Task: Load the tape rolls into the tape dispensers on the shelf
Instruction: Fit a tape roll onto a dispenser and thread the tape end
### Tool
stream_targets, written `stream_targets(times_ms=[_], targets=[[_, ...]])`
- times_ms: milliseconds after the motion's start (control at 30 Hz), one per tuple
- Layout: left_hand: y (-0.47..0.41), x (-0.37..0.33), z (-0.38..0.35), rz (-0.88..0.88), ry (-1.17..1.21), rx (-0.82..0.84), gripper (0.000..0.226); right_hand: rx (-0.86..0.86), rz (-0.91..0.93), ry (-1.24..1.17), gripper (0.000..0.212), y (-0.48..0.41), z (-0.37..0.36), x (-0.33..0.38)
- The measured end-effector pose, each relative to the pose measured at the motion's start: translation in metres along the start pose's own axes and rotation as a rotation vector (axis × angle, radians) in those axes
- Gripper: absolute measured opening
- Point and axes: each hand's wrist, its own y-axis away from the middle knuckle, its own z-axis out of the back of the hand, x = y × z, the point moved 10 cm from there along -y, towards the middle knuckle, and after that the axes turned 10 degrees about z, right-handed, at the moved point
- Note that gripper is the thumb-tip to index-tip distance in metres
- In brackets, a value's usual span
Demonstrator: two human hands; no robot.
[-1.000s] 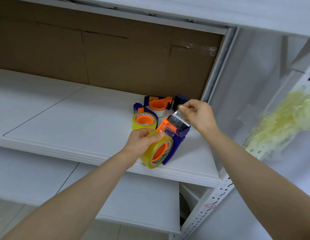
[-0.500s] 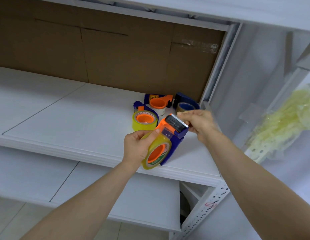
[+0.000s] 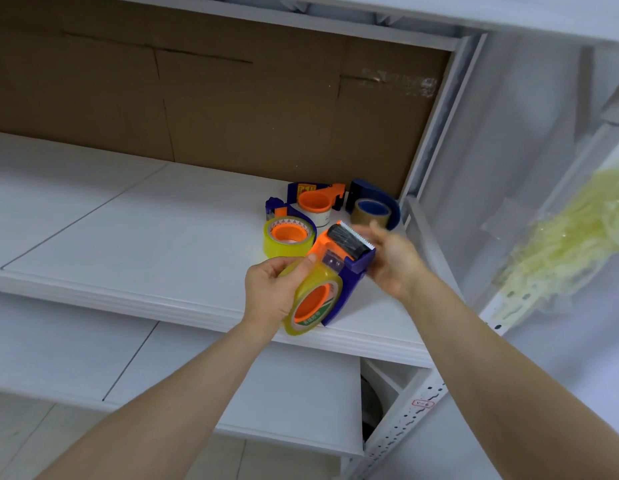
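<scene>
A blue and orange tape dispenser (image 3: pixel 351 276) stands tilted near the front of the white shelf (image 3: pixel 128 237), with a yellowish tape roll (image 3: pixel 313 301) on its orange hub. My left hand (image 3: pixel 270 289) grips that roll from the left, thumb on its top. My right hand (image 3: pixel 394 263) is just right of the dispenser's black roller and toothed blade, fingers loosely extended and blurred, holding nothing. Behind stand three more dispensers: one with a yellow roll (image 3: pixel 289 237), one with a white roll on an orange hub (image 3: pixel 316 206), and a blue one with a brownish roll (image 3: pixel 370 211).
Brown cardboard (image 3: pixel 231 98) backs the shelf. A white upright post (image 3: pixel 436 133) closes the right end. A clear bag of pale yellow material (image 3: pixel 560 244) hangs at the right. A lower shelf (image 3: pixel 197 375) juts out below my arms.
My right hand let go of the tape end it pinched over the blade and dropped to the dispenser's right side, fingers opening. My left hand kept its grip on the roll.
</scene>
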Motion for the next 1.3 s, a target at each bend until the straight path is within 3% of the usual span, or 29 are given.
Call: stream_targets(times_ms=[67, 133, 200, 567, 667, 733, 800, 1000, 1100, 1200, 1300], targets=[[-0.001, 0.000, -0.001, 0.000, -0.004, -0.003, 0.013, 0.041, 0.136, 0.224, 0.036, 0.000, -0.006, 0.023], [-0.001, -0.002, -0.002, -0.002, -0.007, -0.014, 0.014, 0.061, 0.254, 0.477, 0.029, 0.006, -0.017, 0.036], [-0.001, -0.002, -0.002, 0.000, -0.002, -0.030, 0.014, 0.044, 0.309, 0.563, 0.019, 0.007, -0.022, 0.041], [-0.001, -0.003, -0.003, 0.029, -0.017, -0.076, 0.016, 0.069, 0.107, 0.041, 0.015, 0.009, -0.012, 0.007], [-0.005, 0.000, 0.005, 0.073, 0.017, -0.142, 0.023, 0.176, 0.024, -0.163, 0.037, 0.014, -0.015, -0.009], [-0.009, 0.009, 0.013, 0.170, 0.117, -0.207, 0.030, 0.262, 0.053, 0.000, 0.052, 0.019, -0.014, -0.024], [-0.012, 0.021, 0.016, 0.293, 0.257, -0.239, 0.032, 0.338, 0.101, 0.321, 0.067, 0.027, -0.019, -0.036], [-0.009, 0.033, -0.004, 0.444, 0.323, -0.168, 0.030, 0.136, 0.410, 0.896, 0.040, 0.026, -0.015, -0.007], [-0.013, 0.023, -0.017, 0.435, 0.180, -0.074, 0.050, 0.088, 0.475, 0.963, 0.018, 0.018, -0.005, 0.011], [-0.018, 0.007, -0.028, 0.430, 0.045, 0.018, 0.066, 0.001, 0.438, 0.933, 0.027, 0.002, 0.015, 0.023], [-0.030, -0.011, -0.011, 0.368, -0.045, -0.096, 0.059, -0.057, 0.363, 1.025, 0.028, -0.021, 0.032, 0.034]])
